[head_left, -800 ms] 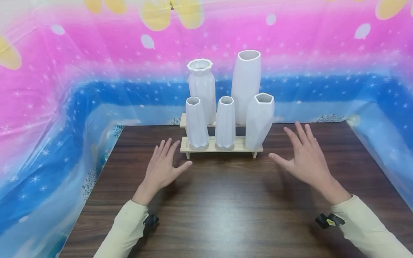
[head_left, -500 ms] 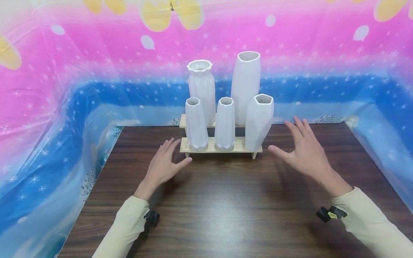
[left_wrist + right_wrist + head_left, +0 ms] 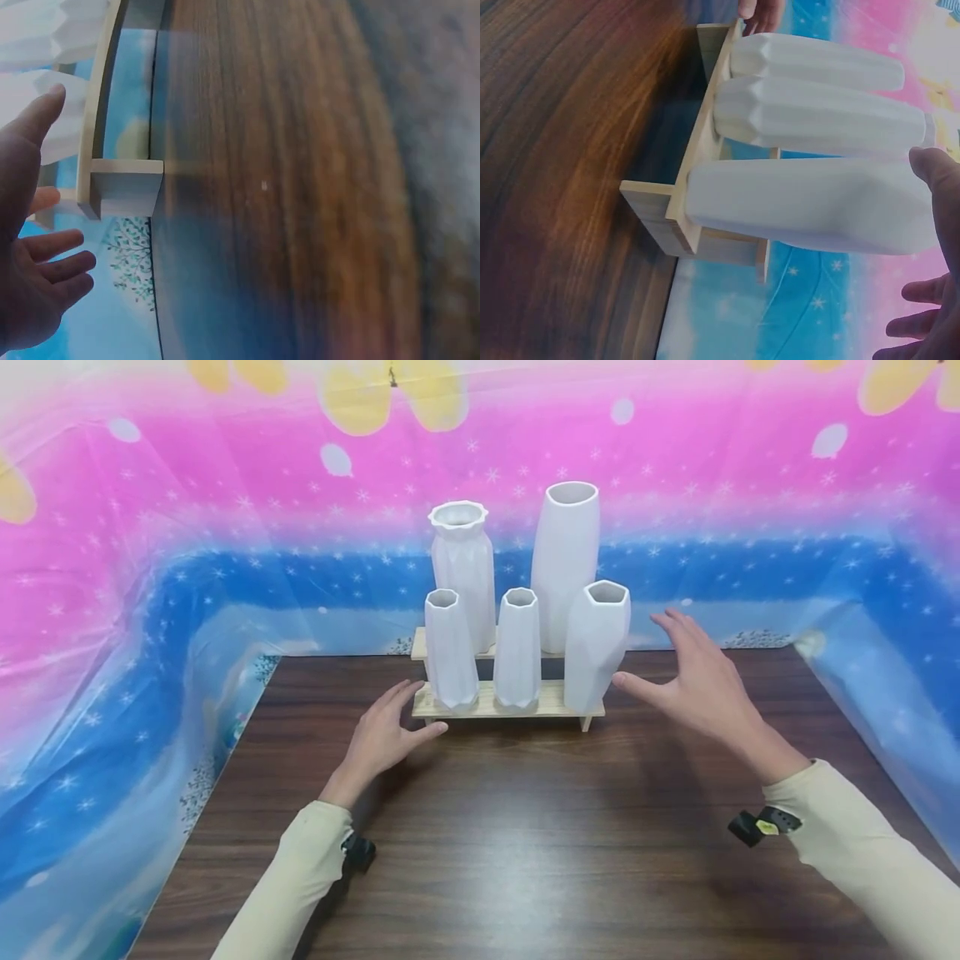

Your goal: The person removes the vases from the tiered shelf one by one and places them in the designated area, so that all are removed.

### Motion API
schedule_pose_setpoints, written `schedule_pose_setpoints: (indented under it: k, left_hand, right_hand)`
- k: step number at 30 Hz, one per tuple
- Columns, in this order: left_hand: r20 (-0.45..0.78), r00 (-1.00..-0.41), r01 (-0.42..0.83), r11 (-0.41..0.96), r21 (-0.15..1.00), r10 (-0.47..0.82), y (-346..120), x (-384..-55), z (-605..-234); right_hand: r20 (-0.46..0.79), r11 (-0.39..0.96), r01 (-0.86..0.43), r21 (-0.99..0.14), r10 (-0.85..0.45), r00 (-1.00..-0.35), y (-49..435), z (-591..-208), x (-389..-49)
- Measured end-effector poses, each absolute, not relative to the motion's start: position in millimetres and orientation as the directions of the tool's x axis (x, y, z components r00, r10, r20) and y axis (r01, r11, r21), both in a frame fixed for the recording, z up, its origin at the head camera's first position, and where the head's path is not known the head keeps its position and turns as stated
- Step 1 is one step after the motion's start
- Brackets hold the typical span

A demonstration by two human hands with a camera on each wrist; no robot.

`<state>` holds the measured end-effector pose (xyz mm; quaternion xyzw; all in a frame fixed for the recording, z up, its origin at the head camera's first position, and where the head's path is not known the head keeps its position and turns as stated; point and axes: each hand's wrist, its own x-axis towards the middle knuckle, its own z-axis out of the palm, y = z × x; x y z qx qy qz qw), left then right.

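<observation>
White vases stand on a two-step pale wooden rack (image 3: 551,695). On its front step are a slim left vase (image 3: 452,652), a slim middle vase (image 3: 517,652) and a wider faceted vase (image 3: 596,647) at the right. Behind them rise a frilled-rim vase (image 3: 465,568) and a tall smooth vase (image 3: 566,556). My left hand (image 3: 382,735) has its fingers extended at the rack's left end, fingertips right at the front step. Beside the faceted vase, my right hand (image 3: 705,685) is spread with the thumb close to it. Neither hand holds anything.
The rack stands near the back edge of a dark wooden table (image 3: 487,843). A pink and blue patterned cloth (image 3: 300,527) hangs behind and at both sides. Each wrist wears a small black camera (image 3: 746,828).
My right hand has moved forward and up, closer to the faceted vase. My left hand has edged in toward the rack's left end. The vases stay on the rack.
</observation>
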<state>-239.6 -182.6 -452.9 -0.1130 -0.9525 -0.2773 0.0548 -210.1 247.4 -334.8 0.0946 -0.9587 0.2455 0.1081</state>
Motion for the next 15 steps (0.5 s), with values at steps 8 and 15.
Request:
schedule_pose_setpoints:
  k: [8, 15]
  left_hand:
    - [0.169, -0.966, 0.258, 0.802, 0.539, 0.197, -178.7, -247.6, -458.1]
    - [0.152, -0.972, 0.235, 0.796, 0.558, 0.180, -177.6, -252.8, -460.1]
  right_hand:
    - [0.255, 0.834, -0.237, -0.498, -0.120, -0.959, 242.6, -328.6, -222.5]
    - [0.246, 0.802, -0.232, -0.550, -0.110, -0.963, 236.0, -330.5, -231.1]
